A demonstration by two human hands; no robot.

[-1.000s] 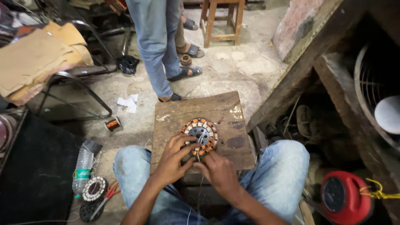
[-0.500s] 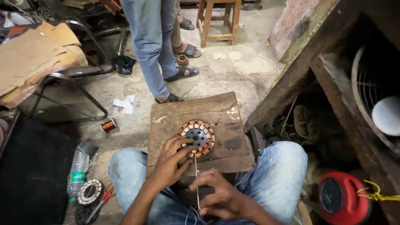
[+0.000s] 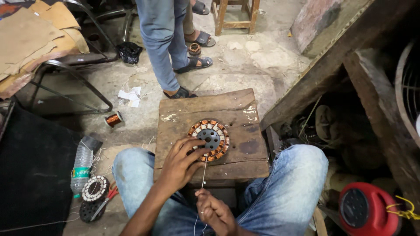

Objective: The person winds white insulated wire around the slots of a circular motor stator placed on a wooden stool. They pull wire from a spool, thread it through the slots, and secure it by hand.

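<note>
A round motor stator (image 3: 210,139) with copper coils lies on a worn wooden block (image 3: 210,131) between my knees. My left hand (image 3: 181,164) rests on the stator's near left rim, fingers pressing on the coils. My right hand (image 3: 214,212) is lower, near my lap, pinching a thin wire (image 3: 204,172) that runs straight up to the stator.
A person in jeans and sandals (image 3: 168,48) stands just beyond the block. A copper wire spool (image 3: 113,119), a plastic bottle (image 3: 82,164), a second stator (image 3: 94,189) and red-handled pliers (image 3: 107,199) lie at left. A red round object (image 3: 365,209) sits at right, a wooden stool (image 3: 236,15) behind.
My right hand has drawn back from the stator toward my lap, pulling the wire taut. My left hand stays on the stator's rim.
</note>
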